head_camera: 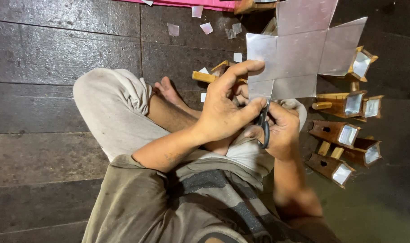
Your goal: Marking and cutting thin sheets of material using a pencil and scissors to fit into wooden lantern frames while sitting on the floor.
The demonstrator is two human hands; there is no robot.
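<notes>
I sit cross-legged on a dark plank floor. My left hand (225, 101) grips the lower left corner of a shiny cross-shaped metal sheet (299, 49), thumb and fingers pinching its edge. My right hand (281, 130) is closed on black-handled scissors (263, 128), whose blades meet the sheet's bottom edge between its flaps. The blades are mostly hidden behind my fingers.
Several small wooden boxes with metal-lined openings (344, 135) lie to the right of my hands. More wooden pieces (209, 74) sit beyond my foot (169, 92). Small metal offcuts (207, 28) are scattered on the floor, with a pink sheet (191, 3) along the top edge.
</notes>
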